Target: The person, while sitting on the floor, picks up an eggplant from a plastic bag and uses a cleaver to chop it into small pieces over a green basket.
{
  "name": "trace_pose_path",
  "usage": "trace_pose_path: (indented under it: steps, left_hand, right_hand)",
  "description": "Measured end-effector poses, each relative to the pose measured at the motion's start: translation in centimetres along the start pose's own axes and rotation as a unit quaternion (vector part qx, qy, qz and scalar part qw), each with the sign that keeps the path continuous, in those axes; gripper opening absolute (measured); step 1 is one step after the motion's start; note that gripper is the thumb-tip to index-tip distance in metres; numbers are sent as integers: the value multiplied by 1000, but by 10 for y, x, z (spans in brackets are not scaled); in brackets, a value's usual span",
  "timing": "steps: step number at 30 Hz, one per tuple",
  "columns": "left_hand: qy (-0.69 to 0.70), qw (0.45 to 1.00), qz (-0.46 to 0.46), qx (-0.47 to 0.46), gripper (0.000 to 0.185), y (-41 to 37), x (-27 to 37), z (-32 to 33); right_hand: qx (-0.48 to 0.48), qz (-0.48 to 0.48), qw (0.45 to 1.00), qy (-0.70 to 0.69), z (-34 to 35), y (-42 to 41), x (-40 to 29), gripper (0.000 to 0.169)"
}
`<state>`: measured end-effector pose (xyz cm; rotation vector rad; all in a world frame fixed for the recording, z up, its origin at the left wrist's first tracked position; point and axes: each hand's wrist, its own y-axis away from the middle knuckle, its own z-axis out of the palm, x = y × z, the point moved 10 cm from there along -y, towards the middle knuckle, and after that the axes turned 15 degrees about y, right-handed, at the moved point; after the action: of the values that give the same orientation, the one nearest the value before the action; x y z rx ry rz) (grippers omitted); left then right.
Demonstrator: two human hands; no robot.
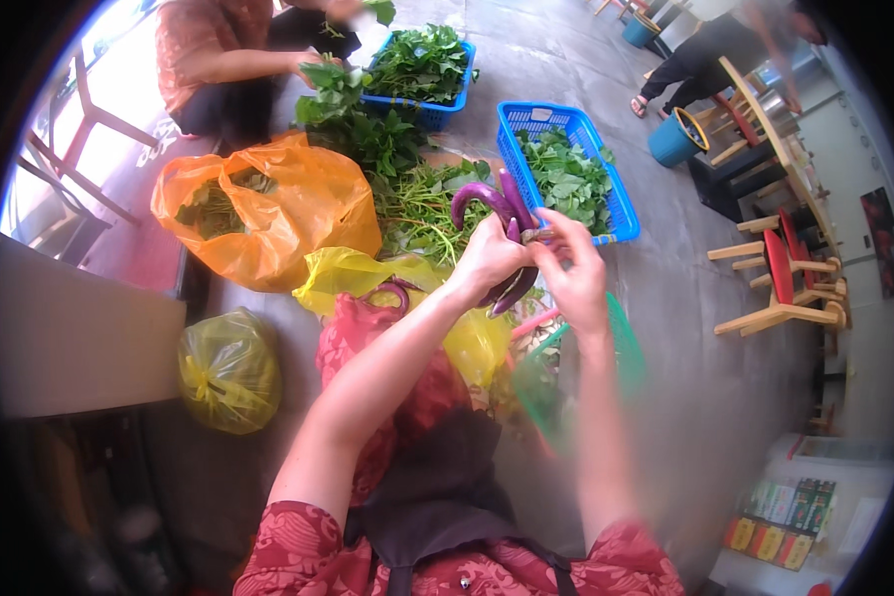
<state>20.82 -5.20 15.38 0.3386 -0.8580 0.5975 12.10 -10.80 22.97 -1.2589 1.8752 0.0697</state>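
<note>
My left hand (pixel 492 257) grips a bunch of several long purple eggplants (pixel 480 194), some curved, in front of me. At their stem ends, my right hand (pixel 575 272) pinches a brownish stem (pixel 538 235) between thumb and fingers. Below my left forearm an open yellow plastic bag (pixel 477 346) lies near my knees, with another curved eggplant (pixel 396 292) at its mouth. A green mesh basket (pixel 626 350) stands below my right hand, partly hidden by my forearm. Leafy green stems (pixel 425 216) are heaped on the floor beyond my left hand.
Blue baskets of greens stand ahead, one nearer (pixel 626 212) and one farther (pixel 451 112). An orange bag (pixel 305 216) and a tied yellow bag (pixel 231 372) sit left. A crouching person (pixel 208 59) handles leaves; another person (pixel 715 59) bends near chairs (pixel 778 276) at right.
</note>
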Motion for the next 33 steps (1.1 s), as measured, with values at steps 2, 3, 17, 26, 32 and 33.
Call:
trace_pose_path:
  steps: [2, 3, 17, 26, 32, 33]
  left_hand:
    - [-36, 996, -30, -76, 32, 0, -5, 9]
    - [-52, 991, -43, -116, 36, 0, -5, 18]
    - [-276, 943, -103, -152, 45, 1, -23, 18]
    - [-380, 901, -108, -178, 42, 0, -37, 19]
    - [-410, 900, -41, -141, 45, 4, -31, 22]
    - [-421, 896, -29, -139, 45, 6, -28, 26]
  right_hand:
    - [-18, -25, 999, -11, 4, -10, -6, 12]
    - [-10, -6, 999, -34, -1, -10, 3, 11]
    - [-114, -269, 904, 312, -21, 6, -31, 21]
    - [-172, -330, 836, 404, 2, 31, -11, 21]
    - [-196, -239, 862, 402, 2, 34, 16, 18]
    - [-195, -207, 883, 373, -1, 32, 27, 18]
